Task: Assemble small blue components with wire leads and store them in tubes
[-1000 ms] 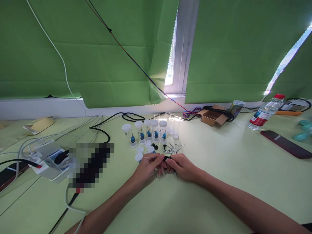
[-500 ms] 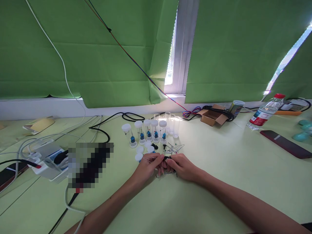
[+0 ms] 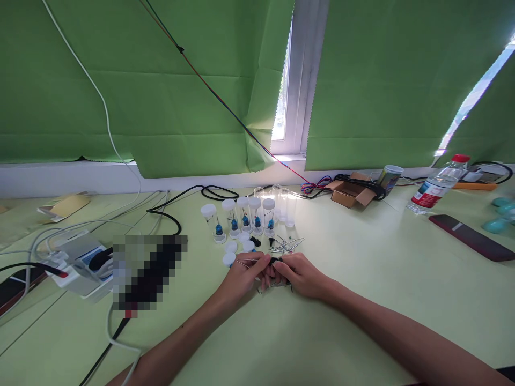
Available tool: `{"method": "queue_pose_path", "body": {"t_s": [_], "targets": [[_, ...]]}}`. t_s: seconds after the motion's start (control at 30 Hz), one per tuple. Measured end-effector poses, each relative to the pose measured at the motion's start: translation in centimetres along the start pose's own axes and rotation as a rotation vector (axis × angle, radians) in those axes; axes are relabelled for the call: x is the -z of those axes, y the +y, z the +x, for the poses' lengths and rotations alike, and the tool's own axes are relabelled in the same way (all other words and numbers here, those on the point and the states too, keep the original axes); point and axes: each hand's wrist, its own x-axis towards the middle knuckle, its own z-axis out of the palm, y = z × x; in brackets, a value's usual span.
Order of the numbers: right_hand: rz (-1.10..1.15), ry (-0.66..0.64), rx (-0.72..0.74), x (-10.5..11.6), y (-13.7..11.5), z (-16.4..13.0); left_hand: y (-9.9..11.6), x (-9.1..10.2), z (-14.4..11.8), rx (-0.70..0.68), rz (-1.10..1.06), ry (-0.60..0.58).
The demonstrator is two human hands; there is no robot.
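Five capped vials point(image 3: 243, 219) stand in a row on the desk point(image 3: 362, 279), each with a white cap and a small blue piece inside; behind and to their right stand about four clear uncapped tubes point(image 3: 284, 203). Roughly four loose white caps point(image 3: 231, 247) lie in front of the row, and a small heap of thin metal pins point(image 3: 286, 245) lies just beyond the fingers — too fine to count.

The left hand point(image 3: 245, 274) and the right hand point(image 3: 301, 274) meet at the desk's middle, fingertips touching. Both are narrowly closed in a pinch around a small black part point(image 3: 276, 261) held between them; which hand bears it I cannot tell. A thin wire pin point(image 3: 246, 261) juts out leftward from the left hand's fingers, so that hand grips it as well.

The vials stand just beyond the hands, the caps near the left hand's knuckles. Farther right, well apart — one cardboard box point(image 3: 351, 192), one water bottle point(image 3: 436, 185), one dark phone point(image 3: 471, 238).
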Motion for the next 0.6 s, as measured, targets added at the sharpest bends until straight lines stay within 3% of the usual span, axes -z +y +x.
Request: {"method": "queue_pose_path", "body": {"t_s": [0.6], "targets": [[-0.004,0.002,0.005,0.07,-0.03,-0.05,-0.39,0.10,0.11,-0.014,-0.007,-0.001]]}}
